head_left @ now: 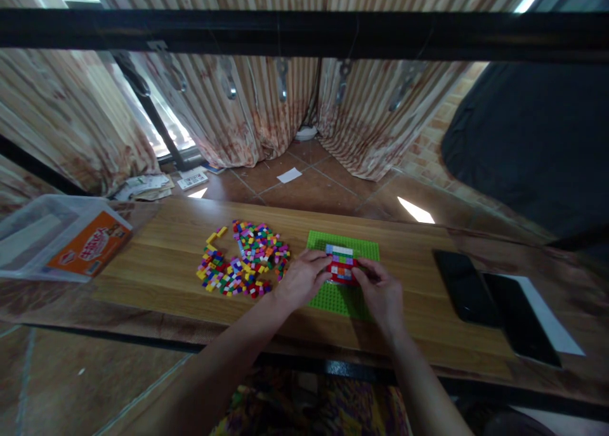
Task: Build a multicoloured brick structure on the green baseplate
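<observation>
A small block build (342, 257) of white, green, purple, red and blue toy bricks sits over the green baseplate (328, 303). My left hand (303, 276) grips its left side with bent fingers, and my right hand (383, 293) closes on its right edge with thumb and fingers. Whether the build is pressed onto the studs or merely rests there, I cannot tell. To the left of my left hand lies a spread pile of loose bricks (245, 261) in many colours. A few yellow ones form a short chain at the pile's upper left.
A clear plastic bin (35, 223) with an orange label (90, 244) stands at the left end of the wooden board (157, 258). Two dark phone-like slabs (466, 287) and a white paper (547, 315) lie at the right. A black bar (304, 35) crosses above, before striped curtains (271, 112).
</observation>
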The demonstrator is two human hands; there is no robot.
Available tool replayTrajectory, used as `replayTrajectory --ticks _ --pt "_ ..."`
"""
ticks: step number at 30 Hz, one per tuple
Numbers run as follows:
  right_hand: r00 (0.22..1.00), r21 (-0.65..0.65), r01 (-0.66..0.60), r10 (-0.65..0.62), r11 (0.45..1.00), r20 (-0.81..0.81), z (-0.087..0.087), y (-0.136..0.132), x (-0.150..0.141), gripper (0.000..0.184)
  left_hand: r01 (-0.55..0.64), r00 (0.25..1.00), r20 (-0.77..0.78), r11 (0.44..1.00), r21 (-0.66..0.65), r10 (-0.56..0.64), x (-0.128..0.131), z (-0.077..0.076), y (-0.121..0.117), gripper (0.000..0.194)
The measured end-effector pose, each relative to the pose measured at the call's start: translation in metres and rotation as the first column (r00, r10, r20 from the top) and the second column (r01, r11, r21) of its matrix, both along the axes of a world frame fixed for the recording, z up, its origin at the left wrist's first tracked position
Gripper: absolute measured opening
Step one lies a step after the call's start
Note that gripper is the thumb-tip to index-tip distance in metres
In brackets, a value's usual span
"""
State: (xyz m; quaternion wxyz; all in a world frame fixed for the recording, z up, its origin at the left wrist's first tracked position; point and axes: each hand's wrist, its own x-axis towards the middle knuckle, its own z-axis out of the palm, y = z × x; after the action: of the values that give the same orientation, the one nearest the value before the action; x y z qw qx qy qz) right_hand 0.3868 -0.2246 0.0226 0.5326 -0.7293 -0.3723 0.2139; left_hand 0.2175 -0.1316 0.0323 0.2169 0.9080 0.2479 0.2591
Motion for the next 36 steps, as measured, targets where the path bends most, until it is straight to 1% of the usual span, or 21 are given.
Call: replayTrajectory --ticks 5,10,13,16,19,21,23,26,27,29,31,32,34,36 --pt "0.998 0.046 -0.013 0.011 0.999 0.056 0.0 -0.001 0.0 0.031 0.029 0.997 -0.065 1.0 0.005 -0.029 0.001 0.0 0.004 0.025" --pt "0.997 0.057 -0.026 0.022 0.998 0.068 -0.002 -0.003 -0.002 0.035 0.026 0.994 -0.104 1.0 -0.003 -0.026 -0.001 0.004 0.005 0.025" --pt "0.998 0.05 -0.042 0.039 0.998 0.052 -0.002 -0.005 -0.003 0.039 -0.008 0.993 -0.114 1.0 -0.013 0.007 -0.001 0.007 0.001 0.026" --pt "0.998 0.063 -0.051 0.049 0.997 0.031 -0.004 -0.01 -0.003 0.043 -0.067 0.994 -0.092 0.996 -0.05 0.063 -0.001 0.01 -0.008 0.031" --pt "0.999 0.072 0.041 -0.04 0.997 -0.006 -0.008 -0.022 -0.002 0.049 -0.136 0.991 -0.028 0.983 -0.121 0.134 -0.007 0.012 -0.023 0.04" --pt "0.994 0.062 0.105 -0.102 0.993 -0.039 -0.011 -0.032 -0.001 0.049 -0.181 0.982 0.013 0.968 -0.176 0.186 -0.018 0.012 -0.037 0.043" --pt "0.989 0.051 0.139 -0.136 0.989 -0.061 -0.015 -0.044 -0.001 0.048 -0.213 0.973 0.04 0.947 -0.241 0.228 -0.034 0.011 -0.055 0.04" --pt "0.986 0.038 0.162 -0.16 0.986 -0.049 -0.016 -0.058 -0.006 0.045 -0.182 0.978 0.05 0.94 -0.29 0.205 -0.064 0.005 -0.081 0.034" --pt "0.987 0.037 0.162 -0.161 0.986 -0.031 -0.015 -0.062 -0.01 0.045 -0.167 0.981 0.05 0.94 -0.299 0.19 -0.074 0.003 -0.088 0.032" --pt "0.989 0.037 0.144 -0.145 0.989 0.025 -0.012 -0.066 -0.021 0.042 -0.173 0.979 0.051 0.936 -0.306 0.198 -0.092 0.0 -0.098 0.028" --pt "0.991 0.04 0.088 -0.091 0.995 0.097 -0.006 -0.066 -0.036 0.039 -0.231 0.965 0.048 0.926 -0.298 0.256 -0.11 -0.003 -0.1 0.026" --pt "0.99 0.042 0.04 -0.045 0.998 0.13 -0.004 -0.065 -0.046 0.036 -0.276 0.952 0.048 0.917 -0.287 0.302 -0.118 -0.003 -0.099 0.025" --pt "0.979 0.045 -0.088 0.078 0.995 0.187 0.001 -0.06 -0.065 0.031 -0.386 0.91 0.054 0.887 -0.252 0.412 -0.133 -0.004 -0.092 0.024" --pt "0.946 0.031 -0.226 0.211 0.974 0.247 0.005 -0.052 -0.084 0.028 -0.496 0.852 0.069 0.843 -0.209 0.519 -0.148 -0.004 -0.082 0.022"
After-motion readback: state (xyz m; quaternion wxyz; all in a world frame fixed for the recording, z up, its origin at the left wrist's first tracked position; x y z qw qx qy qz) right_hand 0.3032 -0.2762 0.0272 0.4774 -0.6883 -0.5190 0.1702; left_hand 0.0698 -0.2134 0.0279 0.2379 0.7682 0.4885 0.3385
